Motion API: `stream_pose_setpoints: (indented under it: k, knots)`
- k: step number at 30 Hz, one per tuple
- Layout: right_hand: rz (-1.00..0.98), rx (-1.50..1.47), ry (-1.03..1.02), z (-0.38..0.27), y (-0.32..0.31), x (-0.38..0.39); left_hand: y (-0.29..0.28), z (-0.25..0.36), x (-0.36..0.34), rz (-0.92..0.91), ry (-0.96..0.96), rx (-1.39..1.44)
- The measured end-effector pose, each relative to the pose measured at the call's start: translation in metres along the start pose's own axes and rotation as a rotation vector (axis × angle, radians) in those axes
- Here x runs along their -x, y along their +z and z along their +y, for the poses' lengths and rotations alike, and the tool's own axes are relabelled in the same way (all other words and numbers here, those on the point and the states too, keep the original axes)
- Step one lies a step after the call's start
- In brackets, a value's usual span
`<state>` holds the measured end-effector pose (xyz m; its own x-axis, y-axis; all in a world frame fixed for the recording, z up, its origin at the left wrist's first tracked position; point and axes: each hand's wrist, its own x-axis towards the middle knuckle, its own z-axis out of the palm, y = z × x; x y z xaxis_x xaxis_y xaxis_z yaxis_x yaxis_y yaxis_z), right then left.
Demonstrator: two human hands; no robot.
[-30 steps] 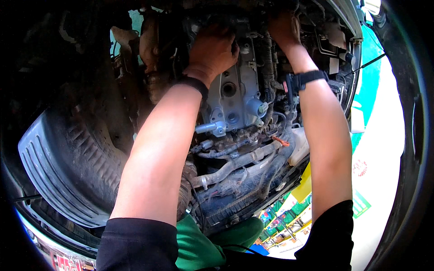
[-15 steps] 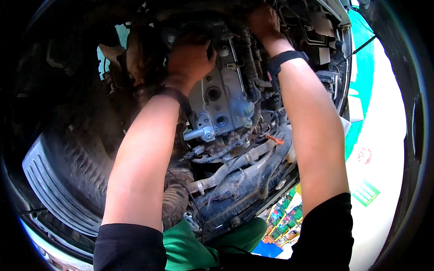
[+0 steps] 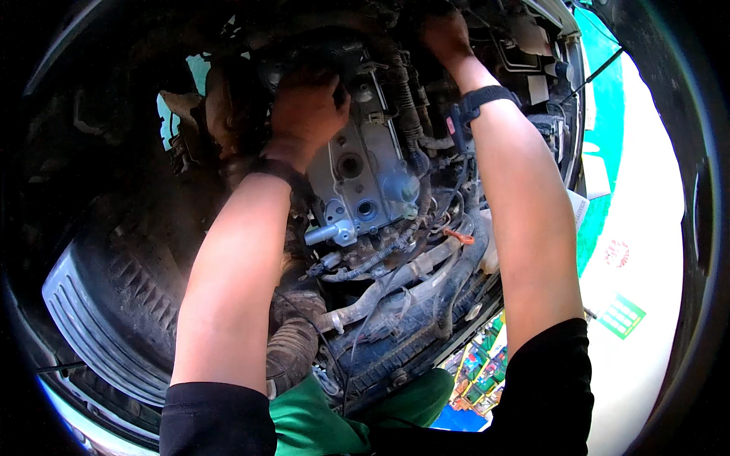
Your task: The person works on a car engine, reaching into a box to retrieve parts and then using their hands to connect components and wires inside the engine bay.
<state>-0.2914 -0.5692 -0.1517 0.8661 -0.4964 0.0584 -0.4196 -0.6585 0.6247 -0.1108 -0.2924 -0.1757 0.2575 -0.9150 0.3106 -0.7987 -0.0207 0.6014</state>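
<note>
My left hand (image 3: 308, 106) is at the top end of a grey engine valve cover (image 3: 357, 178), its fingers curled on a dark part (image 3: 304, 61) that I cannot make out. My right hand (image 3: 445, 38) reaches deeper to the back right, beside a corrugated wiring loom (image 3: 399, 76); its fingers are bent into shadow, and what they hold is hidden. The cover has round openings and, at its lower end, a short metal pipe (image 3: 323, 234).
Hoses (image 3: 365, 304) cross the front of the engine bay, with an orange clip (image 3: 460, 237) among them. A ribbed plastic housing (image 3: 99, 311) fills the lower left. A thin stay rod (image 3: 601, 72) stands at the right. Colourful racks (image 3: 475, 368) show below.
The engine and both arms have shifted left in the picture, and the engine slightly down, as the view moved. My left hand stays at the cover's top, my right hand at the back right.
</note>
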Motion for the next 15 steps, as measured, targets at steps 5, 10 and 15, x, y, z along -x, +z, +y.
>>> stream_pose_setpoints:
  k: [5,10,15]
  knots:
    - [0.201,-0.253,-0.091,-0.055,-0.062,-0.035,-0.011,-0.021,0.010,0.035,0.046,-0.025]
    - [-0.554,0.216,-0.403,-0.049,-0.055,-0.025,-0.006,-0.008,0.000,0.021,0.040,-0.032]
    - [-0.407,-0.021,0.542,-0.028,-0.042,0.026,-0.006,-0.031,0.014,-0.025,0.041,-0.143]
